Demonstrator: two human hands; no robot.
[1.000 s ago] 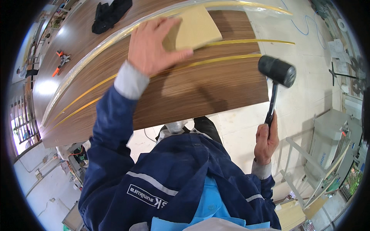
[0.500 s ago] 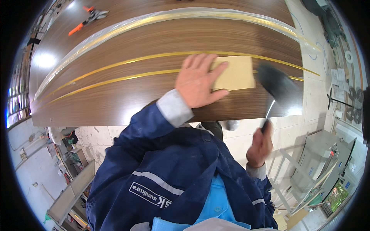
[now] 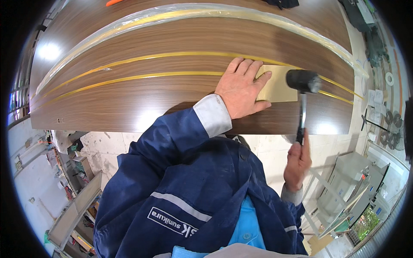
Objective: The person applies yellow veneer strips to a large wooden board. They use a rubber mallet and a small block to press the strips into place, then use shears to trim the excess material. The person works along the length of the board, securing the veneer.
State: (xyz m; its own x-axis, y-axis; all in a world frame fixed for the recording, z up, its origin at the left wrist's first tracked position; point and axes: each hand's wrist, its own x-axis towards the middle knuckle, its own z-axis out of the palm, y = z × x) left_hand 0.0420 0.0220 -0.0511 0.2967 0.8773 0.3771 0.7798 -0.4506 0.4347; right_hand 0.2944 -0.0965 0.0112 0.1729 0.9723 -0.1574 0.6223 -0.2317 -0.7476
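My left hand (image 3: pixel 243 90) lies flat with its fingers spread on a brown wood-grain panel (image 3: pixel 142 105). Its index finger and thumb rest over the left edge of a flat tan block (image 3: pixel 282 88). The block lies across two thin gold strips (image 3: pixel 150 76) running along the panel. In my right hand (image 3: pixel 297 165) is the dark handle of a mallet, fingers wrapped round it. The black mallet head (image 3: pixel 301 81) is over the block's right end; whether it touches cannot be told.
A long gold strip in clear plastic wrap (image 3: pixel 172 17) lies farther back on the panel. An orange handle (image 3: pixel 114 2) shows at the top edge, and a dark object (image 3: pixel 282 3) lies at the far side. A grey cabinet (image 3: pixel 344 180) stands on the right, shelving (image 3: pixel 75 210) on the left.
My left hand and the block appear farther right in the picture. The mallet head, blurred before, now looks sharper over the block's right end. The view has shifted, leaving the orange-handled tool mostly out of frame.
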